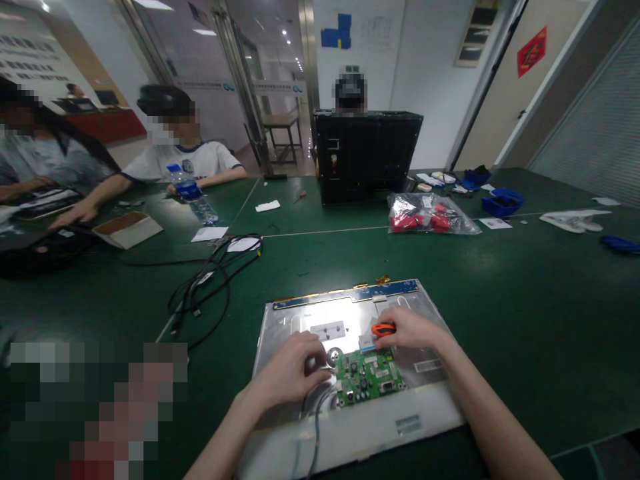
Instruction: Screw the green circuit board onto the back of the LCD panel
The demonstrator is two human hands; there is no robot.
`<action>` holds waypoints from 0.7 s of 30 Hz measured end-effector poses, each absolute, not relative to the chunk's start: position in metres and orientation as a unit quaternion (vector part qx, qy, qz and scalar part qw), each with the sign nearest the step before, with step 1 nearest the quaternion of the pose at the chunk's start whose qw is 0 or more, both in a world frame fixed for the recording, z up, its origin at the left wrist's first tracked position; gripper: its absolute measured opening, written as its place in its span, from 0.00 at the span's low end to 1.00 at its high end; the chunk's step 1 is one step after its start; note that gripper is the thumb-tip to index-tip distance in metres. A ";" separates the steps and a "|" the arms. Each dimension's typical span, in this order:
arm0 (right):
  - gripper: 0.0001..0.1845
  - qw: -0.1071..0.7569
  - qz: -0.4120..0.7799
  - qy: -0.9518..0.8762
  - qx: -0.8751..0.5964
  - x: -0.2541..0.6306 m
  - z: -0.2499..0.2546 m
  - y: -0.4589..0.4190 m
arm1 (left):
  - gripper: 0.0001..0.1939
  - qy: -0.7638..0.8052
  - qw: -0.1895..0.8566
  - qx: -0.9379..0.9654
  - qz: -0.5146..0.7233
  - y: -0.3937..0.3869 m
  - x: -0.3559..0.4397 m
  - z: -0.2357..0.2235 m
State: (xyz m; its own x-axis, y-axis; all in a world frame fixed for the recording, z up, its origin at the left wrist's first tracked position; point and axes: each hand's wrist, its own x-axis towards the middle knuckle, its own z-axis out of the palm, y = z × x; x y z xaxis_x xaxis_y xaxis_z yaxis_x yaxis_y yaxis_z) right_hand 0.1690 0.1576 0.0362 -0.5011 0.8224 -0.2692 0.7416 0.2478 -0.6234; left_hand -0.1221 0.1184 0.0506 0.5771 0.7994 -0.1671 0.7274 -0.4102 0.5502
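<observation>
A bare metal-backed display panel (430, 313) lies in front of me, with a green circuit board (367, 383) on it and a long blue board (400, 288) along its far edge. My right hand (407, 328) grips a tool with an orange and black handle (383, 329); its tip is hidden. That hand is over a white flat ribbon cable (367, 343) at the green board's far edge. At the board's left edge, my left hand (295, 365) has its fingers curled and thumb close to them, beside a grey cable (317, 433). What they pinch is unclear.
Black cables (220, 267) lie coiled to the left. Farther off are a bag of red parts (433, 215), blue trays (503, 201), a black monitor casing (367, 157), a white glove (575, 220), a water bottle (187, 190) and a cardboard box (131, 230). Other people sit across the green table (525, 313).
</observation>
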 end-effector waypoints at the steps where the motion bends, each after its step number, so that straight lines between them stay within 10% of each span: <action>1: 0.12 0.051 0.364 -0.789 -0.492 0.169 0.036 0.157 | 0.04 0.452 0.305 0.836 0.054 0.118 -0.123 0.052; 21: 0.13 0.097 0.452 -0.736 -0.495 0.161 0.045 0.157 | 0.06 0.434 0.332 0.833 0.091 0.115 -0.113 0.040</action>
